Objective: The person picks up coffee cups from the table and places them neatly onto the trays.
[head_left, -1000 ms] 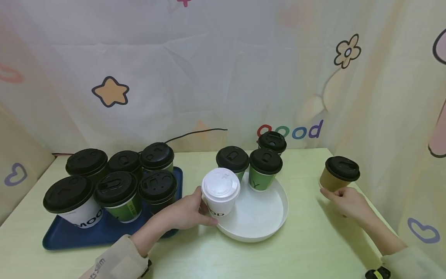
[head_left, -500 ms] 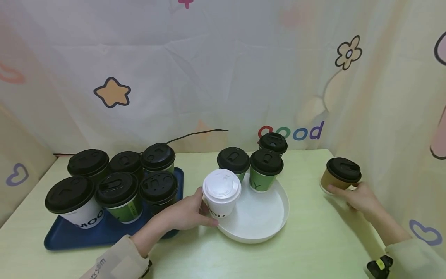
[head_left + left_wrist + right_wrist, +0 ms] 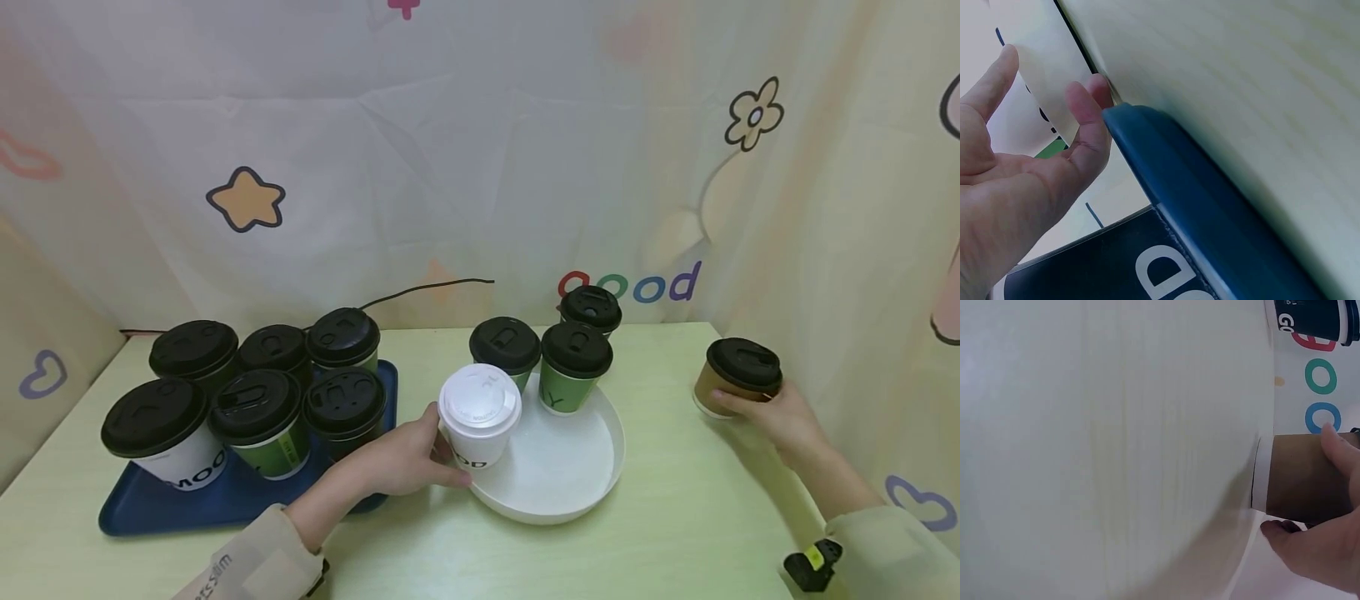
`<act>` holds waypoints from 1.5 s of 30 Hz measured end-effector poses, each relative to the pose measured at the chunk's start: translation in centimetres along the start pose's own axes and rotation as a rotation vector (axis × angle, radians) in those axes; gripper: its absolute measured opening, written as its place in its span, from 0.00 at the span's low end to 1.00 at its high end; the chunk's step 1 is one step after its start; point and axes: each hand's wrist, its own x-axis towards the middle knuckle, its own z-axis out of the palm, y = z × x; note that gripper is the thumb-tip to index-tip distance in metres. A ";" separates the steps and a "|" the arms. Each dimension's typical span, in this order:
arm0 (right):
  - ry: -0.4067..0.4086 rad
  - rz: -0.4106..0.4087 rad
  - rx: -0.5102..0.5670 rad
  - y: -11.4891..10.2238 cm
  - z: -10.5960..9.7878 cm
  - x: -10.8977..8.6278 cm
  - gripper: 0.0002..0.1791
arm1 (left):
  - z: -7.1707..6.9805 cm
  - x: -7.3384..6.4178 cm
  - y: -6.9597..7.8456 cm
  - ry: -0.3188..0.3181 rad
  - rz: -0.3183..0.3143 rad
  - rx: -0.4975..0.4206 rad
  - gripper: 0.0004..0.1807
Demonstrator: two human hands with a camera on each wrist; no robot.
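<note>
In the head view my left hand (image 3: 408,454) grips a white paper coffee cup (image 3: 480,425) with a white lid, at the left side of the round white plate (image 3: 592,487). The left wrist view shows my left fingers (image 3: 1088,112) curled beside that cup, near the blue tray's rim (image 3: 1166,156). Two green cups with black lids, one of them this green cup (image 3: 566,387), are behind the white one. At the right, my right hand (image 3: 787,429) holds a brown paper cup (image 3: 716,392) with a black lid, upright on the table (image 3: 1116,450). Its far-side fingers are partly hidden.
Several black-lidded cups stand on the blue tray (image 3: 150,508) at the left, among them a large white cup (image 3: 183,454). Another dark cup (image 3: 591,308) stands behind the plate. A printed curtain (image 3: 450,167) closes off the back and the sides.
My right hand has shifted from low at the front of the brown cup to higher on its right side. The left hand keeps its place at the white cup.
</note>
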 end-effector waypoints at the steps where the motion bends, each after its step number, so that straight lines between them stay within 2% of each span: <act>1: -0.001 0.000 0.001 0.0 0.1 0.0 0.46 | 0.0 0.0 0.0 0.000 -0.002 0.000 0.46; 10: -0.024 0.011 -0.007 -1.1 1.0 -0.6 0.48 | 0.0 -0.3 0.5 0.009 -0.013 0.005 0.44; 19: -0.088 -0.026 -0.037 -4.4 2.3 -2.1 0.50 | 0.0 -0.3 0.4 0.006 -0.017 0.010 0.46; 23: -0.103 -0.058 -0.073 -5.8 3.0 -2.6 0.47 | 0.0 -0.4 0.3 0.009 -0.023 0.013 0.46; 28: -0.124 -0.137 -0.109 -6.8 3.7 -3.2 0.36 | 0.1 -0.3 0.3 0.011 -0.013 0.014 0.47; 30: -0.132 -0.158 -0.094 -7.3 4.0 -3.6 0.33 | 0.1 -0.3 0.4 0.012 -0.012 0.016 0.47; 40: -0.191 -0.214 0.037 -9.1 5.6 -5.4 0.35 | 0.2 -0.3 0.4 0.012 -0.018 0.011 0.44; 45: -0.186 -0.237 0.034 -9.7 6.5 -6.1 0.35 | 0.1 -0.4 0.5 0.010 -0.022 0.005 0.44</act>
